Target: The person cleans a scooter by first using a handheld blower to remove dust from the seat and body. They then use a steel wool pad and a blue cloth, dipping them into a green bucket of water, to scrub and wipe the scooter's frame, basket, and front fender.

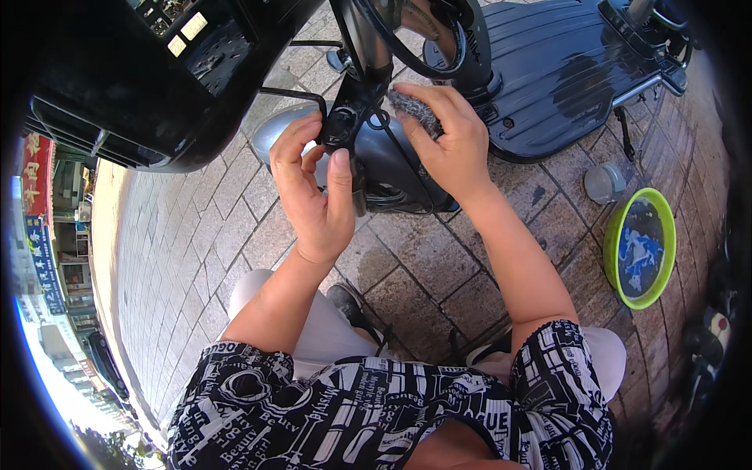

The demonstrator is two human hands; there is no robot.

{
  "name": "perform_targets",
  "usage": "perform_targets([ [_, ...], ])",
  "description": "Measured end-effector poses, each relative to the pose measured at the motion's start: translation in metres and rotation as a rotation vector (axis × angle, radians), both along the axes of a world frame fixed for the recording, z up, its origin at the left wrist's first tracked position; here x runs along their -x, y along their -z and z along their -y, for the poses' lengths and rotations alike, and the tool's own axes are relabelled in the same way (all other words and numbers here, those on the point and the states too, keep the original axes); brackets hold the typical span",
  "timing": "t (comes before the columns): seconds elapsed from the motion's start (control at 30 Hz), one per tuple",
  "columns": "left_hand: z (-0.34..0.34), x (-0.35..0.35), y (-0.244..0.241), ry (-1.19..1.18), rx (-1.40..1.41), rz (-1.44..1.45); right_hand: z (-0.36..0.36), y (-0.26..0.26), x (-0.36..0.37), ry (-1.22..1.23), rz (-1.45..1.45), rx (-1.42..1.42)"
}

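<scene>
My right hand (449,132) holds a grey wiry scrubbing pad (414,108) beside the front of a black scooter. Spread fingers of my left hand (311,191) reach the black bracket (342,120) above the front wheel; the fingertips meet a thin bent metal rod (294,93). Whether they press on it, I cannot tell. A dark rounded front mudguard (385,153) lies below both hands. Between them hangs a black looped cable (379,120). The shiny steering column (373,41) rises above the bracket, next to a curved tube.
The scooter's ribbed black footboard (546,76) extends right. A green-rimmed basin (610,258) of water stands on the brick paving (405,276), close to a clear plastic cup (605,183). A large black basket or box (135,111) overhangs the upper left. Shopfronts line the left edge.
</scene>
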State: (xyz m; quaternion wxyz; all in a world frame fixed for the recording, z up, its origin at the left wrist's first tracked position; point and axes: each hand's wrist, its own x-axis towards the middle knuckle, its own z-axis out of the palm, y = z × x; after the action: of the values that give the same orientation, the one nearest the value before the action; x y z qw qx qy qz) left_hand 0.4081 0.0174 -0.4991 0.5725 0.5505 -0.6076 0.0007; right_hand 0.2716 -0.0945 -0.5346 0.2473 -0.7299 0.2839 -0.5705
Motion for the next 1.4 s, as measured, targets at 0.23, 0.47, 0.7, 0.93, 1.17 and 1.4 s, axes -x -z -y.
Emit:
perform_targets([
  [0.23,0.015,0.017,0.003,-0.102,0.1,-0.15,-0.005,0.017,-0.004,-0.099,-0.047,-0.271],
  [0.47,0.025,0.033,-0.027,-0.139,-0.276,-0.599,-0.01,-0.024,-0.029,-0.248,0.625,-0.579],
  [0.7,0.031,0.015,-0.035,-0.016,-0.431,-0.713,-0.015,-0.017,-0.032,0.001,0.487,-0.225],
  [0.93,0.03,0.013,-0.028,-0.026,-0.389,-0.604,-0.03,-0.023,-0.042,0.099,0.517,-0.099],
  [1.17,0.031,0.013,-0.029,0.071,-0.391,-0.765,-0.01,-0.03,-0.036,0.11,0.441,-0.341],
  [1.4,0.027,-0.006,-0.023,0.284,-0.474,-0.821,-0.006,-0.022,-0.031,0.185,0.441,-0.127],
])
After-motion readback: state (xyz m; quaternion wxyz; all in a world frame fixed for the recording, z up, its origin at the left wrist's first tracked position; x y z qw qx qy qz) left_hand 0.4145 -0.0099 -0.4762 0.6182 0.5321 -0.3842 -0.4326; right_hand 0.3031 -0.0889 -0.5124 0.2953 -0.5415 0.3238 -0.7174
